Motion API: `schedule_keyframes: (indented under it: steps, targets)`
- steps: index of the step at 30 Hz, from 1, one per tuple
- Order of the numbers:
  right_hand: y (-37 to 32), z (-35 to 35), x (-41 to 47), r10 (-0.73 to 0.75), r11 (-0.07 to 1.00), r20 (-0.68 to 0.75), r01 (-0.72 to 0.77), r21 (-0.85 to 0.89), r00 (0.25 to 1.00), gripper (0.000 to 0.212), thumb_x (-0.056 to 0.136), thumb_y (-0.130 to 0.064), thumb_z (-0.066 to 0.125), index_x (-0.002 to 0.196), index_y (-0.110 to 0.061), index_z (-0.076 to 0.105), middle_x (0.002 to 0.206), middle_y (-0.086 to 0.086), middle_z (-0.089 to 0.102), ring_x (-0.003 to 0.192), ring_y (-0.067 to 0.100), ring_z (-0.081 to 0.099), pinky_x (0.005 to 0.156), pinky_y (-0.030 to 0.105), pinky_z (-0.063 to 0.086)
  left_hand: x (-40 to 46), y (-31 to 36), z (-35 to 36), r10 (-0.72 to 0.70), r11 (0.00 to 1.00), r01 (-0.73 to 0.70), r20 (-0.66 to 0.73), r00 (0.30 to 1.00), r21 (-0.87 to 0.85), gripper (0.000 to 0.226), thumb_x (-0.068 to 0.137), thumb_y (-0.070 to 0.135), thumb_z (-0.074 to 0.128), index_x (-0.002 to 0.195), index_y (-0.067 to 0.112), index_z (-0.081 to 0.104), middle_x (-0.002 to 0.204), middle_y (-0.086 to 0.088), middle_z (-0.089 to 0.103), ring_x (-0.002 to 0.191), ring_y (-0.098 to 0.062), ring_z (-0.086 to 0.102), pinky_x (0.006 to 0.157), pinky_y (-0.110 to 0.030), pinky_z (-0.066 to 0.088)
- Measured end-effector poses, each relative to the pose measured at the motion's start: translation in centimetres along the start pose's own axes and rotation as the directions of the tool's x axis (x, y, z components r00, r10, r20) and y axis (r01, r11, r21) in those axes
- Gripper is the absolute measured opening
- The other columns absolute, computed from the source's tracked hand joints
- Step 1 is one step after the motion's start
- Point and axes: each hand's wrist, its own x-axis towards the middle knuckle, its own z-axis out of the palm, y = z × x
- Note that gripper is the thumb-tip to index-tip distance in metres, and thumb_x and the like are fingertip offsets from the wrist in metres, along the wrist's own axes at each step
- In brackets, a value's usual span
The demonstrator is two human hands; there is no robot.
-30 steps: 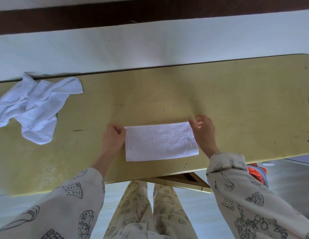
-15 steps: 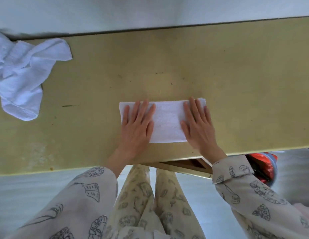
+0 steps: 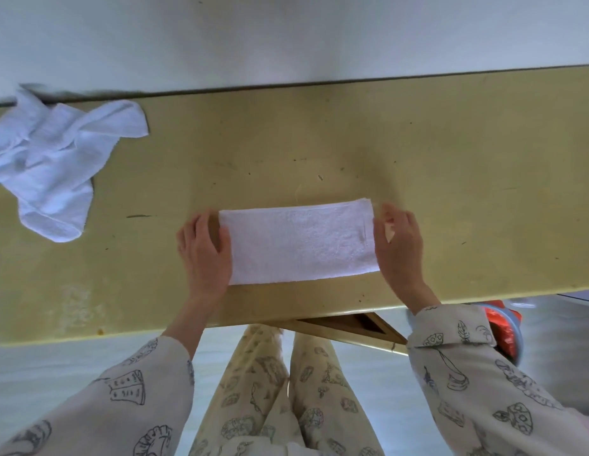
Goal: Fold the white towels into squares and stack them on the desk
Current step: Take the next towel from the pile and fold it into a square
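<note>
Both hands slid outward; left hand [image 3: 204, 251] and right hand [image 3: 398, 245] now grip towel [image 3: 299, 241] ends.

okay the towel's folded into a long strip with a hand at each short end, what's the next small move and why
Probably lift one short end, say with the right hand, and fold it over to the left hand. The folded towel is a strip, not yet a square.

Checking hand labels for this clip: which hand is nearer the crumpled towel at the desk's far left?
Left. The left hand sits at the folded towel's left end, toward the crumpled towel; the right hand is at its right end.
</note>
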Motion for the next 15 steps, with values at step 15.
schedule_keyframes:
  steps: [15]
  targets:
    - [-2.3, 0.8, 3.6, 0.195, 0.978, 0.020, -0.196, 0.075, 0.981, 0.021, 0.091, -0.013, 0.055, 0.109, -0.006, 0.063, 0.109, 0.013, 0.059, 0.093, 0.021, 0.056, 0.093, 0.033, 0.044, 2.7, 1.8, -1.1, -0.202, 0.957, 0.215, 0.083, 0.976, -0.196, 0.017, 0.087, 0.011, 0.057, 0.102, 0.006, 0.065, 0.092, 0.000, 0.062, 0.083, -0.011, 0.053, 0.070, -0.009, 0.034]
